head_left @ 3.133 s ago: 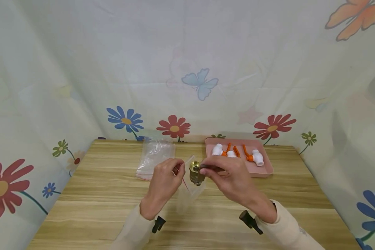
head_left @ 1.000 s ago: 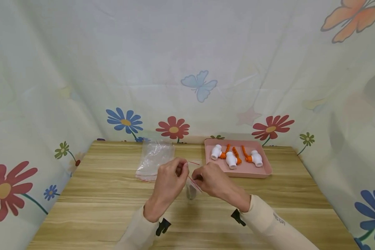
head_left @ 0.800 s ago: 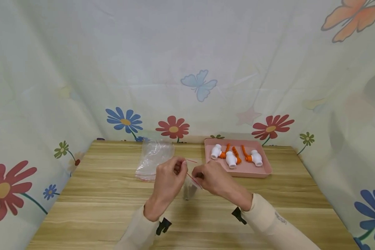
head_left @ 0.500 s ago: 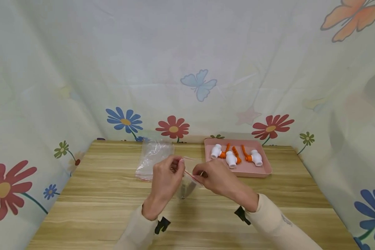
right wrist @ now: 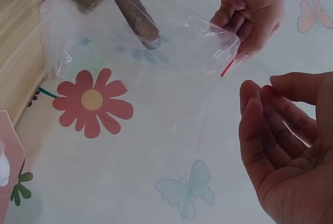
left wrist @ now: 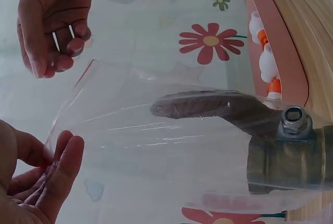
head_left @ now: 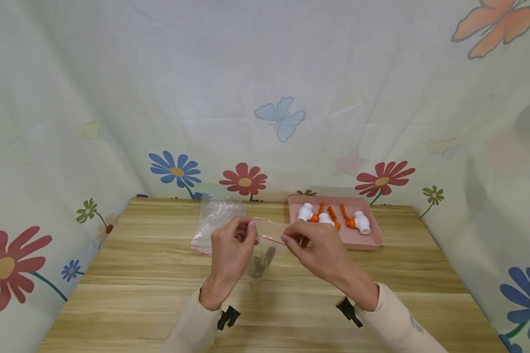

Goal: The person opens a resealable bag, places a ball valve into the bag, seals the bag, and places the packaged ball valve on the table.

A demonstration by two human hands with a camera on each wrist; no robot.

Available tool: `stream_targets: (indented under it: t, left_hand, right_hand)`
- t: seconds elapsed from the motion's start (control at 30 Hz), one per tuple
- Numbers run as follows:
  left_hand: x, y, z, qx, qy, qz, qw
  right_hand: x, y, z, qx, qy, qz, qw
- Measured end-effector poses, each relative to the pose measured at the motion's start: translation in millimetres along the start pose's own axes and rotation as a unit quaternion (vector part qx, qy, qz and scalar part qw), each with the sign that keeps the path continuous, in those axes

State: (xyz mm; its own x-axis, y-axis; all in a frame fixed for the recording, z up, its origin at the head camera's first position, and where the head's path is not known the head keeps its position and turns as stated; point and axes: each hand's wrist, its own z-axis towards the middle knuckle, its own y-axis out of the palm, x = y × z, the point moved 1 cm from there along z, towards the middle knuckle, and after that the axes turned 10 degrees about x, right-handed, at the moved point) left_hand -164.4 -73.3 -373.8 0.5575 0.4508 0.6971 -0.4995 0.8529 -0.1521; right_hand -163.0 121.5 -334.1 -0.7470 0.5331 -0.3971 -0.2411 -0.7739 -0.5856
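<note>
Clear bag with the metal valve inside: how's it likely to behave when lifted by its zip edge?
The clear bag is likely floppy: it looks thin and creases between the left hand and the metal valve. Probably heavy at the bottom: the valve's bulky body sits away from the red zip edge. The bag may be slippery, judging by its glossy highlights.

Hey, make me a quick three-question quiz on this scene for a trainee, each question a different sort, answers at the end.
1. Count: how many white valves lie in the pink tray?
2. True or false: in the head view, the clear plastic lying on the table is right of the tray.
3. Choose: what is inside the clear bag that the left hand pinches?
a) nothing
b) a metal valve with a lever handle
c) a white valve

Key: 1. Three. 2. False; it lies left of the tray. 3. b.
</note>
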Motion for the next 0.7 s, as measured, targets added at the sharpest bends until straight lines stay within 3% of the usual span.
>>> stream_targets:
  t: [0.27,0.5,0.7]
  left_hand:
    - [-1.4,-3.5,0.1,0.030,-0.009,-0.021,0.9993]
    - [-0.1,-3.6,0.2,0.043,-0.016,-0.030,0.9985]
    - [0.6,-2.8,-1.6,0.044,-0.022,-0.039,0.9981]
  right_hand:
    - [8,4,-9.2,0.038,0.046,-0.020,0.9980]
    - [14,13,-15.7,0.007,0.119,-0.054,0.9914]
    - [17,21,-17.6,-0.026,0.140,-0.069,0.9874]
